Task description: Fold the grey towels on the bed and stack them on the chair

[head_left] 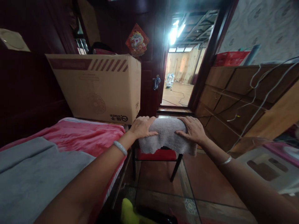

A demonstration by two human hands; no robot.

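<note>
A grey fuzzy cloth (167, 135) lies over a small stool with a red seat (161, 154) and dark legs. My left hand (142, 127) rests flat on the cloth's left end, fingers stretched out. My right hand (192, 130) lies flat on its right end, fingers spread. Both palms press down on the cloth; neither hand grips it. A pale bangle (120, 147) circles my left wrist and a thin bracelet (226, 160) my right.
A large cardboard box (98, 87) stands behind a bed with a red blanket (81, 137) and a grey cover (35, 174) at left. An open doorway (179, 77) lies ahead. Wooden panels with loose white cables (259, 96) line the right. A glass tabletop (187, 199) sits below.
</note>
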